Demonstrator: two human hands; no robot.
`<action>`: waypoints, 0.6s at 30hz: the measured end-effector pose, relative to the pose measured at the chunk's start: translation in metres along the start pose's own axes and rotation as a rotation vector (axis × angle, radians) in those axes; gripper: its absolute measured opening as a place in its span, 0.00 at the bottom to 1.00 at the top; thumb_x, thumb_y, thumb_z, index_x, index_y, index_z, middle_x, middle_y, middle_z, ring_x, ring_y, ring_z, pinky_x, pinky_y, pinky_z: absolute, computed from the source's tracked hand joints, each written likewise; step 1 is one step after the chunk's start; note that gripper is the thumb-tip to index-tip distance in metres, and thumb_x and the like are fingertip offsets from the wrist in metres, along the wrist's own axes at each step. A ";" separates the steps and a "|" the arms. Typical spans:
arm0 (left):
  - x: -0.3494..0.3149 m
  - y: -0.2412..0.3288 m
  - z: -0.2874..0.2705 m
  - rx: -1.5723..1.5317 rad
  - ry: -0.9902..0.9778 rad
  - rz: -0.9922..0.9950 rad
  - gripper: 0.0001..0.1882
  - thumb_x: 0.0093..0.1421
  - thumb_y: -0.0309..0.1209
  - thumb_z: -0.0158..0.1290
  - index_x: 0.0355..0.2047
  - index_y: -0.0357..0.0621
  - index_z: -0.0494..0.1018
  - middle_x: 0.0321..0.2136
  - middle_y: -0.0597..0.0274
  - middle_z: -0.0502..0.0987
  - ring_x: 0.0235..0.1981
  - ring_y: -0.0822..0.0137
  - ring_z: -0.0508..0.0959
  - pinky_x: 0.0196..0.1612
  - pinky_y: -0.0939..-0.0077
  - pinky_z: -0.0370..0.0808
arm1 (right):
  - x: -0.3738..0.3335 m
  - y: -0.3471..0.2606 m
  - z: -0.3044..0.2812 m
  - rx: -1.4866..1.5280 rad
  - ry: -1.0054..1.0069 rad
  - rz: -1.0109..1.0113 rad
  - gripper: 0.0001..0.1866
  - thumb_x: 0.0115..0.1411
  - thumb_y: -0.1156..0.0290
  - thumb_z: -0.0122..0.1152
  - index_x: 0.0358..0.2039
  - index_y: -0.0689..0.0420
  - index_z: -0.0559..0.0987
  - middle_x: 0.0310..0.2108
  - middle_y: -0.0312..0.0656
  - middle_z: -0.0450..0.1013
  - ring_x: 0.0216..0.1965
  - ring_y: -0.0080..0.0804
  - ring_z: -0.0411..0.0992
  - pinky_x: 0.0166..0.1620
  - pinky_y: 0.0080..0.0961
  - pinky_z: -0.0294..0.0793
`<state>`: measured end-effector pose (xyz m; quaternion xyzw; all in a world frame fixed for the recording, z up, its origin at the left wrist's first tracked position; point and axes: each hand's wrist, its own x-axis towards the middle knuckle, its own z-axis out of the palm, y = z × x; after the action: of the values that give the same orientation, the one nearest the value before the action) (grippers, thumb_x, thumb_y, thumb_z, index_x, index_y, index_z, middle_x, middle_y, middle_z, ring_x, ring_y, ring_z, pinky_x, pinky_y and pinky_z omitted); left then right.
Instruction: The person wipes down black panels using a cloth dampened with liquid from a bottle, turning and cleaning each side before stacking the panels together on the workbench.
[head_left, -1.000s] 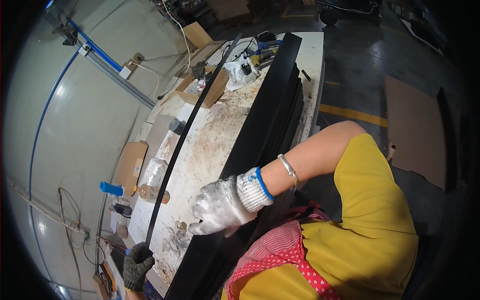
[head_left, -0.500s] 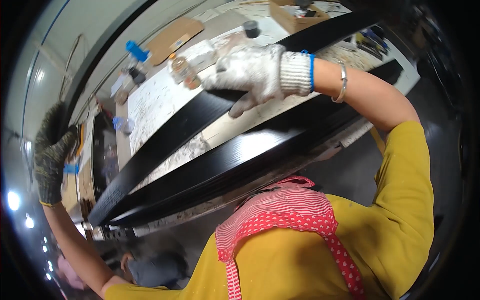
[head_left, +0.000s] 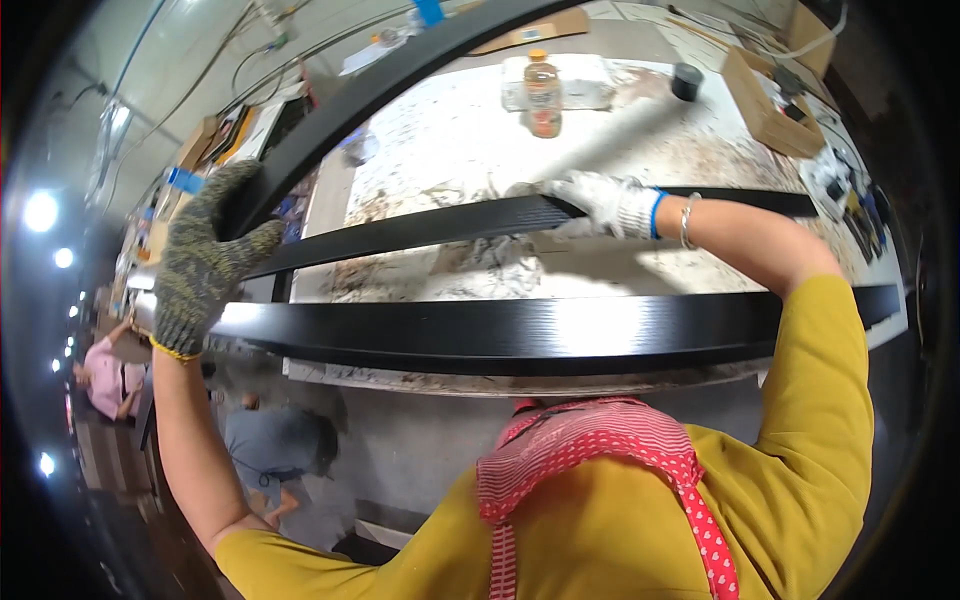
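Observation:
A dark mottled knit glove covers my left hand [head_left: 208,255], which is wrapped around a long black strip [head_left: 345,120] raised at a slant above the table. My right hand [head_left: 605,205], in a white glove with a blue cuff edge, closes across the angled end of another black strip [head_left: 430,228]. Its thumb is on the near side and its fingers on the far side. To the right of that hand, a further length of black strip [head_left: 740,200] shows. A wide glossy black piece [head_left: 480,330] lies along the table's near edge.
On the stained white table [head_left: 420,120] stand an orange-capped bottle [head_left: 543,95] and a dark round container [head_left: 686,82]. A cardboard box [head_left: 765,105] and several tools [head_left: 865,220] are at the right. Two people, one in grey [head_left: 270,440] and one in pink [head_left: 108,375], are at lower left.
The view has swung left. My left hand and the raised strip now appear farther right and nearer the table strips. My right hand has come to the angled end of its strip.

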<state>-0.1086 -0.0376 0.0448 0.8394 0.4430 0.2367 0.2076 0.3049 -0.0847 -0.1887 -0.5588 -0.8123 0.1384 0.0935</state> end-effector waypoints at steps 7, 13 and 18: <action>-0.033 -0.067 -0.006 0.075 -0.027 -0.052 0.35 0.49 0.34 0.70 0.58 0.39 0.72 0.49 0.51 0.79 0.50 0.61 0.79 0.56 0.68 0.74 | 0.007 -0.031 0.018 0.081 -0.276 0.082 0.33 0.55 0.45 0.66 0.48 0.62 0.76 0.45 0.58 0.74 0.49 0.54 0.74 0.52 0.43 0.73; -0.052 -0.091 -0.007 -0.122 -0.012 -0.146 0.36 0.50 0.31 0.69 0.58 0.37 0.70 0.52 0.53 0.76 0.53 0.62 0.76 0.57 0.67 0.73 | 0.075 -0.026 0.030 0.105 -0.023 -0.007 0.32 0.56 0.46 0.64 0.52 0.57 0.77 0.45 0.54 0.77 0.49 0.52 0.75 0.53 0.43 0.74; -0.049 -0.093 0.001 -0.141 -0.096 -0.213 0.38 0.49 0.30 0.70 0.59 0.32 0.68 0.52 0.49 0.76 0.52 0.61 0.76 0.57 0.66 0.74 | 0.135 -0.009 0.106 -0.046 -0.070 0.130 0.27 0.56 0.55 0.63 0.53 0.56 0.77 0.48 0.54 0.77 0.51 0.47 0.76 0.52 0.40 0.74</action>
<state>-0.1919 -0.0309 -0.0185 0.7814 0.5014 0.2034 0.3108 0.2159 0.0249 -0.2864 -0.6072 -0.7801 0.1448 0.0431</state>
